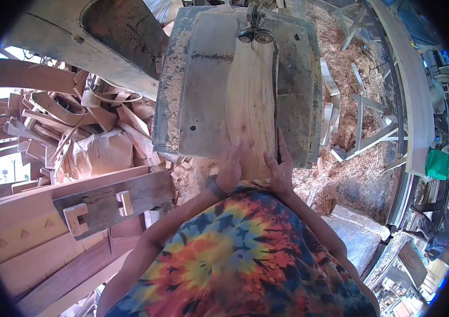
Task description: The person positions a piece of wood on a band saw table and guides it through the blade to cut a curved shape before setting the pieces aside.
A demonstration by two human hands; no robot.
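Note:
A long wooden board (252, 100) with pencil-like curved lines lies flat on the metal table (206, 90) of a band saw. Its far end reaches the saw's guide rollers (256, 36); the blade itself is too thin to make out. My left hand (231, 168) grips the board's near left edge, its fingers pointing forward. On the near right edge, my right hand (280, 168) has its thumb on top and its fingers stretched along the dark side. The board's near end meets my tie-dye shirt (235, 243).
Left of the saw are heaped wood offcuts (103, 150) and a plank with two small wooden blocks (119, 203). Sawdust and scrap strips (362, 121) cover the floor at right. A long pale beam (412, 90) runs there, with a green bag (437, 164) beside it.

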